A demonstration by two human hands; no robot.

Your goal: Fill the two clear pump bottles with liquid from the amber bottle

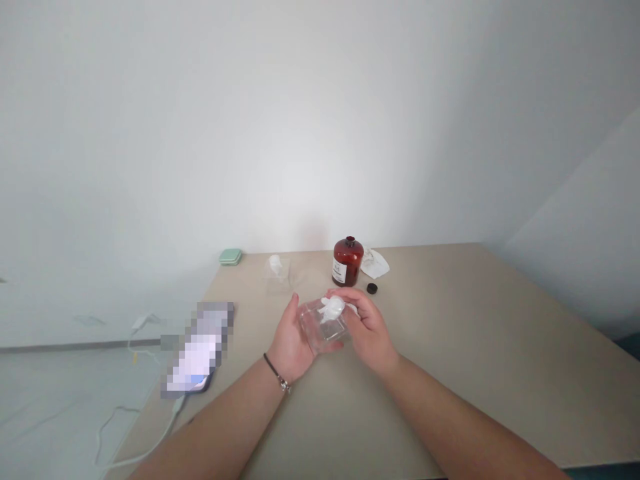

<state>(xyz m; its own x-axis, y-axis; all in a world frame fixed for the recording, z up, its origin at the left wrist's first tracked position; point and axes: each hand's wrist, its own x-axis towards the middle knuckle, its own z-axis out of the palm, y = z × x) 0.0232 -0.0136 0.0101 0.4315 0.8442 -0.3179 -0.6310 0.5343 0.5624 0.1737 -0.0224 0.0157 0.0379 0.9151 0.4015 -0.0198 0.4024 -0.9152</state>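
Observation:
A clear, square-sided bottle with a white pump-like top lies tilted between my hands, above the table. My left hand cradles it from the left and below, thumb raised along its side. At its right end my right hand grips it, fingers curled over near the white top. Something white shows between those right fingers, too small to name. Just beyond stands a brown bottle with a white label, its neck uncapped. A small black cap rests on the table beside it.
Toward the back, another clear container with a white top stands on the table. Crumpled white paper lies behind the brown bottle. A green case sits at the back-left corner. Along the left edge is a phone with a white cable.

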